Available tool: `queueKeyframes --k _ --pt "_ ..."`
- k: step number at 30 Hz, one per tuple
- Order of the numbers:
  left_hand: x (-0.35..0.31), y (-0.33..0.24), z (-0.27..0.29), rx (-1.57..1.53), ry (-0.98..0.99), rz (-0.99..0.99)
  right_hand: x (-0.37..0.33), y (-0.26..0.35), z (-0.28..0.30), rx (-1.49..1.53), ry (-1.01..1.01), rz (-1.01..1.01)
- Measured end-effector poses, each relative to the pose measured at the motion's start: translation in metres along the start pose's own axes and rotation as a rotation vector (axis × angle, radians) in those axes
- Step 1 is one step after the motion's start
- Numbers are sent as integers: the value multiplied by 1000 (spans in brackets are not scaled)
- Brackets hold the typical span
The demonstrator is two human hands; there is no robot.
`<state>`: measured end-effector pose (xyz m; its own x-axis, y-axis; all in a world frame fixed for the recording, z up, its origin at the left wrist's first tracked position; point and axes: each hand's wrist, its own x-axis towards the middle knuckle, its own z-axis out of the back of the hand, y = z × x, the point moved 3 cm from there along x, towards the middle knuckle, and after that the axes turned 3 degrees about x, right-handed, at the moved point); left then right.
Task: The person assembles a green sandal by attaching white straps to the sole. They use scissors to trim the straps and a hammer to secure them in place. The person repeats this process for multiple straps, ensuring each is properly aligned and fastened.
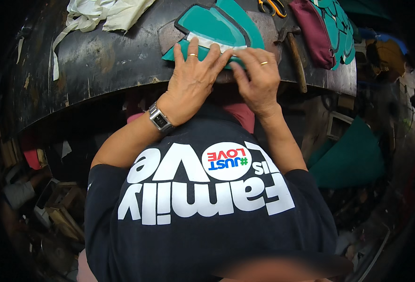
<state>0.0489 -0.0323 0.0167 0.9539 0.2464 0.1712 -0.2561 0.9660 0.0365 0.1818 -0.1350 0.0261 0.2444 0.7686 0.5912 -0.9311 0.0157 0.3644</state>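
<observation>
A teal panel with black-bordered edges (212,23) lies on the dark worktable, over a brownish flat slab (170,37). Along its near edge runs a narrow white strip (209,43). My left hand (191,82) lies flat with fingers spread, its fingertips pressing on the strip and on the teal material below it. At the strip's right end, my right hand (261,77) has thumb and fingers drawn together in a pinch, close to the left fingertips. The exact grip is partly hidden behind the fingers.
Right of the panel lie a hammer (296,56) and orange-handled scissors (274,7). Beyond them are a maroon piece (313,35) and stacked teal cutouts (336,33). Crumpled off-white strips (113,14) lie at the far left. The table's curved front edge (99,101) is near my forearms.
</observation>
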Motion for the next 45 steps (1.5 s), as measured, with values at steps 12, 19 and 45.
queueKeyframes --k 12,19,45 --pt "-10 28 6 -311 -124 32 -8 22 -16 -180 162 7" --pt "-8 36 5 -331 -171 9 2 33 -35 -88 167 -34" --pt "5 63 -2 -292 -122 -1 -2 49 -23 -163 234 -20"
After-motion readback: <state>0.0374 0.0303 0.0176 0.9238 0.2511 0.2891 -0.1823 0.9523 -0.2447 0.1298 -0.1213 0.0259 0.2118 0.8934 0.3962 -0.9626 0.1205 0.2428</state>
